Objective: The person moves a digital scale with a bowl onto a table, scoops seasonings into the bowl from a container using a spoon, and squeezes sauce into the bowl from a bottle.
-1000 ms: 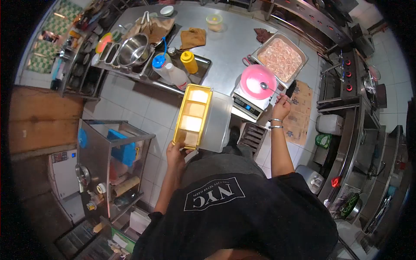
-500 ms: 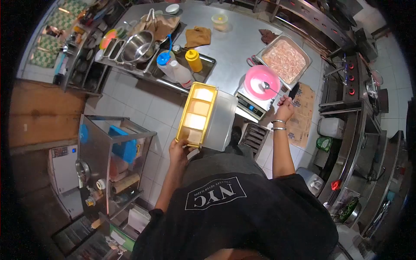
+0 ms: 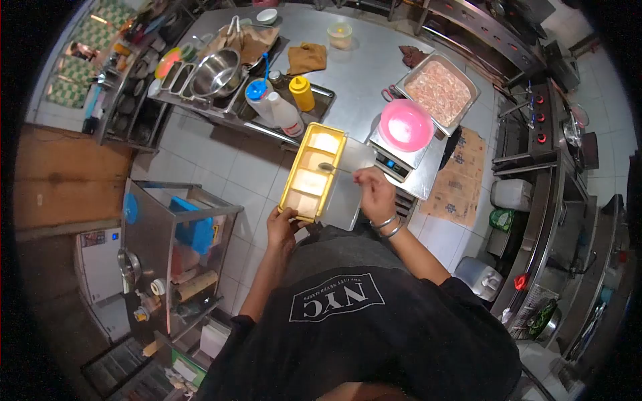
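My left hand point(image 3: 283, 226) grips the near end of a yellow condiment box point(image 3: 291, 175), held tilted beside the table edge. Its several compartments contain pale powders, white and tan. A clear lid point(image 3: 342, 204) hangs open along the box's right side. In my right hand point(image 3: 376, 195) is a metal spoon point(image 3: 326, 166), its bowl over the box near a middle compartment; whether it touches the powder I cannot tell. Just beyond my right hand, a pink bowl point(image 3: 406, 125) with something white inside rests on a digital scale point(image 3: 393, 164) with a lit display.
Behind the scale stands a metal tray of raw meat point(image 3: 438, 90). Left on the steel table point(image 3: 364, 80) are a yellow squeeze bottle point(image 3: 302, 93), a white bottle point(image 3: 286, 115), a steel pot point(image 3: 215, 73) and a brown cloth point(image 3: 307, 58). Flattened cardboard point(image 3: 463, 177) lies on the right.
My right hand has moved left with the spoon, from over the pink bowl to over the yellow box. The box has shifted slightly right in my left hand.
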The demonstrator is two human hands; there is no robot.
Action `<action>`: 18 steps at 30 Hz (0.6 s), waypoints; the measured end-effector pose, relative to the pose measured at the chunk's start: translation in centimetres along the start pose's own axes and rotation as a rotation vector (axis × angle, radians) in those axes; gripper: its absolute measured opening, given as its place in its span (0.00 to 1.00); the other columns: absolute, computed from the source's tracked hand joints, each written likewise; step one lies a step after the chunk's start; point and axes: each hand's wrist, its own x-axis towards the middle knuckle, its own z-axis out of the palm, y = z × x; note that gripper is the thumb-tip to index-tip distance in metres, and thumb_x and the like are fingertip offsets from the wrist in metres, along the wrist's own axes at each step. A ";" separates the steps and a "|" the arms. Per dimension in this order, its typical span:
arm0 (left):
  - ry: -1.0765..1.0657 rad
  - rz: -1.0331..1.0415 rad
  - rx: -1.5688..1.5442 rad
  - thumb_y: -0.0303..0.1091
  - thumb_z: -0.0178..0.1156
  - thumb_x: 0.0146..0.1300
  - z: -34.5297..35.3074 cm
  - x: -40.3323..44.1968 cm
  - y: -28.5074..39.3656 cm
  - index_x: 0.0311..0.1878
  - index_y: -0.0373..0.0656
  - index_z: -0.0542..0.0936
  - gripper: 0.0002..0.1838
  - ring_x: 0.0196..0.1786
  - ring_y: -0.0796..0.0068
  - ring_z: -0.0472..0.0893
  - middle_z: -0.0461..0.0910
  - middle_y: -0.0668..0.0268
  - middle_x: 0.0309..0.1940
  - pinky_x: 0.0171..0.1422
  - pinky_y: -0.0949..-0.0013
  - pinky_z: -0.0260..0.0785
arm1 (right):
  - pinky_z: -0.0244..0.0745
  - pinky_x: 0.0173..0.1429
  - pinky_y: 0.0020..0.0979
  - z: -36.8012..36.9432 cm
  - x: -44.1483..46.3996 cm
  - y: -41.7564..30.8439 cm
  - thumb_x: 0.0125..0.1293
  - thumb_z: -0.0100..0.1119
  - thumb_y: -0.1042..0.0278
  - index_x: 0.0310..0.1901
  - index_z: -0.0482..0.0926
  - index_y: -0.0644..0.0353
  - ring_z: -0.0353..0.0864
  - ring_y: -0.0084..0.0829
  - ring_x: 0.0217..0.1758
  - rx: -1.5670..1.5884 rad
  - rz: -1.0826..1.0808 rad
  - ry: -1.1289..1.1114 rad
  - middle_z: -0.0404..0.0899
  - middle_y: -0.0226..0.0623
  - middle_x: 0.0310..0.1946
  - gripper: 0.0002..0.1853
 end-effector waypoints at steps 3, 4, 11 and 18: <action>0.011 -0.002 -0.047 0.20 0.51 0.61 0.2 -1.3 0.8 0.45 0.34 0.73 0.09 0.34 0.60 0.84 0.78 0.57 0.37 0.36 0.61 0.85 | 0.76 0.46 0.35 -2.9 1.1 -3.1 0.64 0.53 0.80 0.38 0.81 0.61 0.80 0.42 0.37 -0.238 -0.398 0.088 0.79 0.42 0.32 0.07; 0.007 0.010 -0.047 0.20 0.51 0.61 0.1 -1.8 1.2 0.45 0.34 0.73 0.09 0.34 0.60 0.84 0.79 0.57 0.37 0.37 0.61 0.85 | 0.75 0.48 0.37 -3.7 1.0 -3.3 0.62 0.53 0.81 0.37 0.80 0.61 0.79 0.42 0.42 -0.290 -0.311 0.210 0.78 0.42 0.35 0.06; 0.012 0.025 -0.035 0.20 0.52 0.60 -2.8 -3.1 1.5 0.48 0.33 0.74 0.13 0.36 0.59 0.84 0.80 0.55 0.40 0.37 0.62 0.84 | 0.75 0.43 0.43 -10.1 0.9 3.5 0.68 0.50 0.75 0.39 0.76 0.63 0.81 0.47 0.37 -0.420 0.062 0.112 0.81 0.51 0.33 0.05; 0.027 0.018 0.017 0.26 0.53 0.62 -4.9 -3.8 0.8 0.54 0.36 0.74 0.16 0.48 0.61 0.82 0.79 0.57 0.48 0.49 0.54 0.81 | 0.78 0.38 0.51 -7.1 -4.4 11.9 0.66 0.57 0.60 0.66 0.70 0.54 0.84 0.54 0.31 -0.975 0.297 -0.400 0.83 0.52 0.26 0.26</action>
